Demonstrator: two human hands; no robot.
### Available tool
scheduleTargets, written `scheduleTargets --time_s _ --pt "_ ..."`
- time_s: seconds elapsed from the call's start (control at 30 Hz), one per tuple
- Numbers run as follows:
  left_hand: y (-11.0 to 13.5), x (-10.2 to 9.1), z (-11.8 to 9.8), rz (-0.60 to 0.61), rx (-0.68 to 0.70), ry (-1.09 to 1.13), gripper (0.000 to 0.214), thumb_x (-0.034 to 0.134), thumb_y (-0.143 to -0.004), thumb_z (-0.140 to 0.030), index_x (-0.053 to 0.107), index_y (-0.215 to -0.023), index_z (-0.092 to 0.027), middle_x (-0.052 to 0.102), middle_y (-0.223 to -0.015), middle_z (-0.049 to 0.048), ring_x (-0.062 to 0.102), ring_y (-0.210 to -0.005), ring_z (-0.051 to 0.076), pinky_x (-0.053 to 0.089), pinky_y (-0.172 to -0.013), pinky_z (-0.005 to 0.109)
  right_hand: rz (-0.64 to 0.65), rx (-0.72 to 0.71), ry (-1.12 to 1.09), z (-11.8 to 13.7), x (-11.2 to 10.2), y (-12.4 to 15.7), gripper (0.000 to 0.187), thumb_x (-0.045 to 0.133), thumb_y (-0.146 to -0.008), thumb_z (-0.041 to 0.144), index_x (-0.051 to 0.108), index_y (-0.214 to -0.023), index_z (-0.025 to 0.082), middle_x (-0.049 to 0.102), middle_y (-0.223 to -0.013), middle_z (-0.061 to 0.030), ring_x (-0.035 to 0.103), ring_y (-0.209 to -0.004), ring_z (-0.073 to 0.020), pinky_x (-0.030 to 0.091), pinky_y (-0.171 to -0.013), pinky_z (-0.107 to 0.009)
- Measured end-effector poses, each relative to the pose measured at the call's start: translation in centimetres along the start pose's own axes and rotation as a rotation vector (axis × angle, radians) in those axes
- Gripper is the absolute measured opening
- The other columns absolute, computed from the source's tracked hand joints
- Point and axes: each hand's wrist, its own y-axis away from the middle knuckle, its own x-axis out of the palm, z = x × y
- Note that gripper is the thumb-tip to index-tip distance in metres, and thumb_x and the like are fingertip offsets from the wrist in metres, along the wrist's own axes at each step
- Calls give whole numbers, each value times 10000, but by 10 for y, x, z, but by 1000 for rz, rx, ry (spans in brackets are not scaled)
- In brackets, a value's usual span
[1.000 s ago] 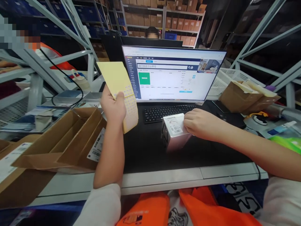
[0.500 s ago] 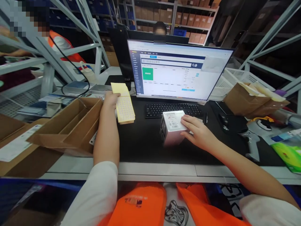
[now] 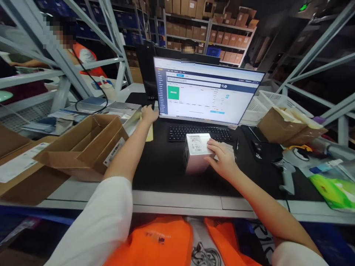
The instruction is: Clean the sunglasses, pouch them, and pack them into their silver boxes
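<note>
My right hand (image 3: 222, 157) grips the right side of a small white box (image 3: 198, 145), fingers over its top and thumb at the near face. The box stands on the black desk mat, with printing and a barcode on top. To the left, my left hand (image 3: 149, 113) reaches forward with curled fingers over the far part of the yellow label sheets (image 3: 150, 136). My wrist and forearm cover most of those sheets. What lies between the left fingers is hidden. Close by the left forearm is an open brown cardboard box (image 3: 83, 147).
A monitor (image 3: 199, 96) and keyboard (image 3: 199, 133) stand behind the white box. On the right are a mouse (image 3: 256, 147), barcode scanner (image 3: 287, 175), green packet (image 3: 332, 190) and brown paper-filled box (image 3: 283, 127). A co-worker (image 3: 85, 57) sits beyond the frame at the left.
My left hand has moved right and over the yellow sheets, which it held up by their edge before. My right hand stays on the white box. The view has shifted slightly.
</note>
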Motion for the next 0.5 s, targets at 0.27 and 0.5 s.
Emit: scheduleTargets --time_s 0.27,0.5 --pt "181 10 -28 481 827 201 780 502 -895 -751 498 -1480 -235 290 -1673 144 305 -1546 345 264 -1268 526 -102 159 -54 2 -4 43 450 623 -974 371 450 -1363 226 430 -1562 -200 413 -1485 -310 449 -1156 -578" --pt "218 36 17 550 397 412 1247 951 -527 -539 325 -1551 -202 472 -1534 240 496 -1402 420 447 -1136 591 -276 618 -254 34 -12 148 693 561 -981 406 242 -1577 253 448 -1533 -191 520 -1375 -293 500 -1072 -533"
